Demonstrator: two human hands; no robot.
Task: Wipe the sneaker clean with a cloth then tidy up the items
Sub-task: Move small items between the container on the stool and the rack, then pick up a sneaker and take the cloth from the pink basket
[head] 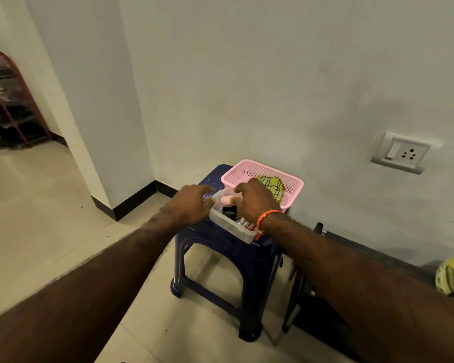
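Hands [192, 203] [254, 199] gripping clear box [230, 226] edges, stool [220, 242]

The head camera looks forward and down, from near, at a blue stool [220, 239] against the wall [247, 87].

A white switch-and-socket plate [401, 152] sits on the pale wall [273, 74] at the right of the frame. A black skirting strip [131, 203] runs along the wall's foot at centre left. In the upper left, a red arched shoe rack [11, 100] stands in a further room, with dark shoes on its shelves and on the floor beside it. Beige floor tiles [37, 205] fill the lower left.
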